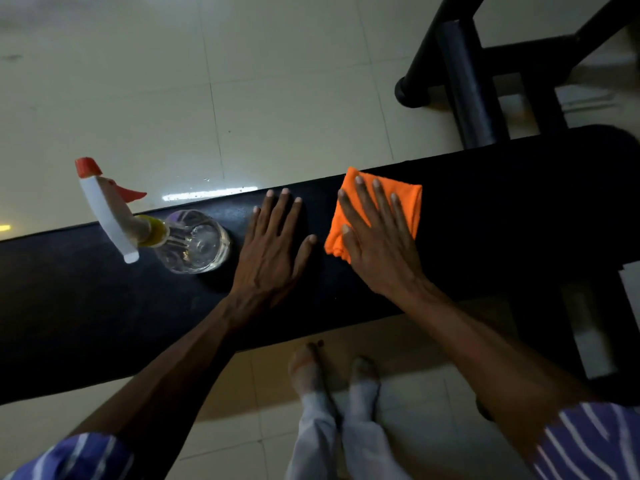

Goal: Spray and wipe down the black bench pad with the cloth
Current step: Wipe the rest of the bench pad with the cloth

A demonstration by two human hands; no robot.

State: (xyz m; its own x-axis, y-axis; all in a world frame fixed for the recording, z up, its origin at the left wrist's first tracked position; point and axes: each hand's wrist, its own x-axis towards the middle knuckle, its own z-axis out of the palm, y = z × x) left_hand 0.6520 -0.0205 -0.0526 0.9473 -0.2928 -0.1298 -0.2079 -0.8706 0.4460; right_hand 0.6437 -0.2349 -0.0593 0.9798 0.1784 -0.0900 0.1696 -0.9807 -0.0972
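We see the black bench pad (485,216) running across the view from lower left to upper right, with both of the person's hands laid on it. The right hand (377,233) presses flat on a folded orange cloth (408,202), fingers straight and spread over the fabric, the thumb lying along the cloth's left edge; nothing is curled round it. The cloth sits on the pad towards its far edge, right of the middle of the view. The left hand (273,244) rests palm down on the bare pad just beside the cloth, apart from it by a narrow strip of black, its fingers straight and slightly fanned, holding nothing. To the left of that hand stands a clear spray bottle (194,242) on the pad, close to the hand; we cannot tell whether they touch. It has a yellow collar, a white trigger head and a red nozzle (88,167) that points away over the pale tiled floor (138,98). Beyond the pad, at upper right, we make out the black metal frame (464,81) of gym equipment. Below the pad the person's feet (332,372) stand on the tiles, and striped purple sleeves (588,441) show at the lower corners
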